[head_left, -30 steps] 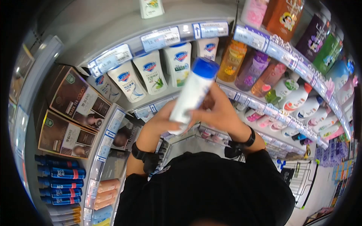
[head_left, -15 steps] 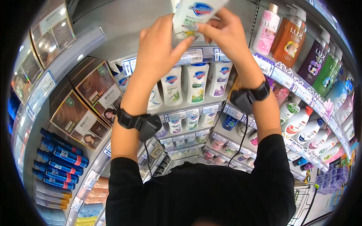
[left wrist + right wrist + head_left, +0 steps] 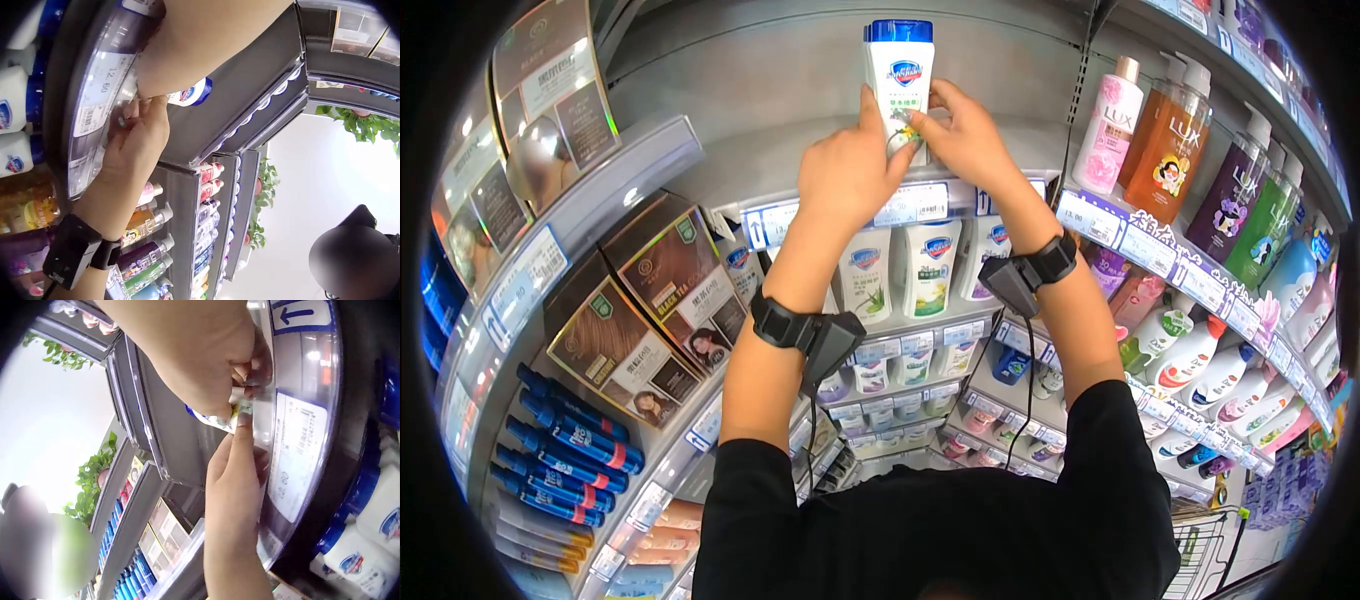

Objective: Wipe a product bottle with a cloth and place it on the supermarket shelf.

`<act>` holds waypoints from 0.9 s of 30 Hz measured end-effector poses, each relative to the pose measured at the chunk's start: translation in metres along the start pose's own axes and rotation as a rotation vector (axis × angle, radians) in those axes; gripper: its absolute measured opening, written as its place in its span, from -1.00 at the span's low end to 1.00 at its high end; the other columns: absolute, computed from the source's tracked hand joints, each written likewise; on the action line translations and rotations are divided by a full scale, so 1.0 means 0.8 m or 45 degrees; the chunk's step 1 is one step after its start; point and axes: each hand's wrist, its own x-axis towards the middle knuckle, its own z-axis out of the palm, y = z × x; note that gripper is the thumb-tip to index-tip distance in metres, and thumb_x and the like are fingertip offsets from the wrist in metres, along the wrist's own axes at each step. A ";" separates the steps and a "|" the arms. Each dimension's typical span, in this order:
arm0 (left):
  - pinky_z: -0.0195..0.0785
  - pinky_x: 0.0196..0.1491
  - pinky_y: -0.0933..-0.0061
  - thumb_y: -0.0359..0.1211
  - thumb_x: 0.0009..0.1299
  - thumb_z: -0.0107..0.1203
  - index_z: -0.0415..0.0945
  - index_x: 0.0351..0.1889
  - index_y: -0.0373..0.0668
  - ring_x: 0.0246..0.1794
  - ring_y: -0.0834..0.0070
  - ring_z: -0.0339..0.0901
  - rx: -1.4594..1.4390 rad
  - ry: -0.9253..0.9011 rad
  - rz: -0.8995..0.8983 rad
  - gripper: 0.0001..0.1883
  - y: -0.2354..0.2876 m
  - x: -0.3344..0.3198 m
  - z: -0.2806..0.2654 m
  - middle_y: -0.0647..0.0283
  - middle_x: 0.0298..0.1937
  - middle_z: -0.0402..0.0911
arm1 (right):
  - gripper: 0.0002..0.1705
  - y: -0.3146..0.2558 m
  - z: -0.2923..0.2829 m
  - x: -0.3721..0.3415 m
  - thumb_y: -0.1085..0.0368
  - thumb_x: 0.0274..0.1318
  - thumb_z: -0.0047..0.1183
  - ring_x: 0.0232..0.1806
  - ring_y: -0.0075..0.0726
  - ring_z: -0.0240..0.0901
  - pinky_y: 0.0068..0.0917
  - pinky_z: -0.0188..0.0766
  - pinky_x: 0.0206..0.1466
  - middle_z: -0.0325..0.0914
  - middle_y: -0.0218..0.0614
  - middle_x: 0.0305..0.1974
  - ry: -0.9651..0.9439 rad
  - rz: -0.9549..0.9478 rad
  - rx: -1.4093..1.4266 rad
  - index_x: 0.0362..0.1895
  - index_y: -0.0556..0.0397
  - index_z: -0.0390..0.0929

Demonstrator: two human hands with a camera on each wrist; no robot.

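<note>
A white bottle with a blue cap (image 3: 902,78) stands upright on the upper shelf (image 3: 760,165), with another blue cap just behind it. My left hand (image 3: 847,172) grips its left side, thumb across the lower front. From the right, my right hand (image 3: 968,138) holds the lower part between thumb and fingers. In the left wrist view the blue-capped bottle (image 3: 190,94) shows only partly beyond the hands. The right wrist view shows both thumbs at the bottle's label (image 3: 215,417), close to the shelf's front strip.
Similar white bottles (image 3: 928,268) line the shelf below. Pump bottles (image 3: 1177,150) stand on the right shelf, and brown hair-colour boxes (image 3: 625,350) and blue bottles (image 3: 565,450) on the left. A price strip (image 3: 910,204) edges the upper shelf. A wire cart (image 3: 1205,545) is at the lower right.
The bottle, tilted between my hands low in front of the shelves a second ago, was lifted over the upper shelf and is now upright on it. Both hands still hold it.
</note>
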 end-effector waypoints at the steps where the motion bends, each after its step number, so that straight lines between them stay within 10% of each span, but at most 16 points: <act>1: 0.40 -0.43 0.29 -0.12 0.16 0.11 0.18 0.14 -0.46 -0.47 0.25 0.53 0.103 0.074 0.066 -0.28 0.001 -0.002 -0.001 0.10 -0.50 0.55 | -0.58 -0.002 0.000 -0.002 0.22 -0.05 0.11 -0.54 -0.40 0.44 -0.48 0.33 -0.47 0.53 -0.15 -0.38 0.005 0.013 -0.075 -0.14 0.24 0.39; 6: 0.38 -0.40 0.31 -0.17 0.10 0.13 0.21 0.13 -0.45 -0.40 0.28 0.50 0.013 0.373 0.284 -0.29 -0.009 -0.005 0.012 0.10 -0.44 0.54 | -0.62 0.003 0.006 -0.004 0.20 -0.06 0.09 -0.38 -0.23 0.42 -0.36 0.34 -0.30 0.51 -0.11 -0.35 0.062 -0.002 -0.226 -0.19 0.20 0.39; 9: 0.38 -0.36 0.31 -0.17 0.12 0.12 0.20 0.16 -0.34 -0.35 0.27 0.52 -0.061 0.380 0.271 -0.31 -0.010 -0.007 0.016 0.13 -0.35 0.55 | -0.65 0.007 0.005 -0.005 0.34 -0.01 0.08 -0.38 -0.48 0.40 -0.52 0.34 -0.26 0.50 -0.22 -0.31 0.125 -0.218 -0.418 -0.10 0.17 0.38; 12: 0.38 -0.36 0.30 -0.16 0.12 0.13 0.19 0.18 -0.27 -0.36 0.27 0.54 -0.113 0.362 0.234 -0.31 -0.009 -0.007 0.016 0.15 -0.35 0.56 | -0.62 0.012 0.003 0.000 0.26 -0.04 0.06 -0.25 -0.12 0.46 -0.29 0.35 -0.20 0.52 -0.10 -0.30 0.054 -0.179 -0.091 -0.12 0.17 0.36; 27: 0.40 -0.41 0.32 -0.06 0.05 0.12 0.31 0.02 -0.46 -0.40 0.30 0.50 0.070 0.210 0.216 -0.29 -0.005 -0.004 0.010 0.11 -0.49 0.55 | -0.40 0.008 -0.017 0.007 0.48 -0.05 0.04 -0.09 -0.38 0.41 -0.48 0.34 -0.04 0.48 -0.14 -0.11 -0.440 0.340 0.299 0.14 0.17 0.15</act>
